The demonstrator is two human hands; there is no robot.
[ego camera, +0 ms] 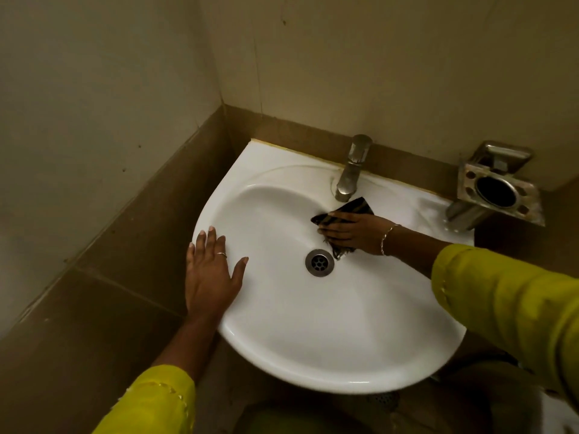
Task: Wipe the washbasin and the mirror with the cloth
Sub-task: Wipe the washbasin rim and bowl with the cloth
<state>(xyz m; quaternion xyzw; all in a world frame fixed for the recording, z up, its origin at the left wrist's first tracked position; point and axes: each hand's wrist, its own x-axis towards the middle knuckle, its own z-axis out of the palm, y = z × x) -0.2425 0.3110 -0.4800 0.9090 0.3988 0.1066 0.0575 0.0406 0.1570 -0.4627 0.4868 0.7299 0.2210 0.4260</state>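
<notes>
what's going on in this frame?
A person in yellow-green sleeves is wiping the white ceramic washbasin. The right hand presses a dark striped cloth against the bowl between the metal tap and the round metal drain. The left hand rests flat, fingers spread, on the basin's left rim. No mirror is in view.

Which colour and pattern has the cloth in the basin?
Dark, nearly black, with lighter stripes; the cloth shows in the head view.

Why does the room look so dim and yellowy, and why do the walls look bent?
Head view: dim, yellowish light; the wide-angle lens bows the wall edges; soft glare streaks on the white washbasin; the right hand and dark cloth look slightly blurred.
</notes>
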